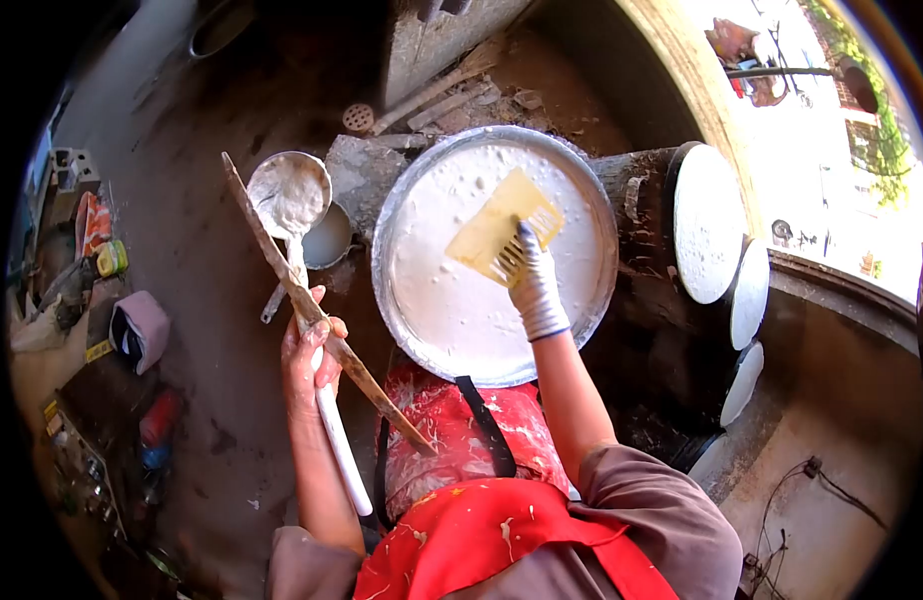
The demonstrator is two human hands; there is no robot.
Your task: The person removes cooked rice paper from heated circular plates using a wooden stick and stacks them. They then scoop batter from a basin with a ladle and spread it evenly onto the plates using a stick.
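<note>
My bare left hand (320,350) is closed around the white handle of a ladle (292,195) and a long, flat wooden stick (372,385) that crosses it. Thick white slurry coats the ladle's bowl. In my right hand (537,295), which wears a pale glove, is a thin yellow scraper (482,235) with slots near the fingers. It is over a wide round basin (384,300) of bubbly white liquid (432,310); whether it touches the surface I cannot tell. The fingers beneath the scraper are partly hidden.
Beside the basin stands a small pot (330,238) of whitish liquid. Dark drums with white ends (710,222) line the right side. Wood and rubble (452,105) lie behind. A pink-and-white item (140,330) and assorted clutter lie at left.
</note>
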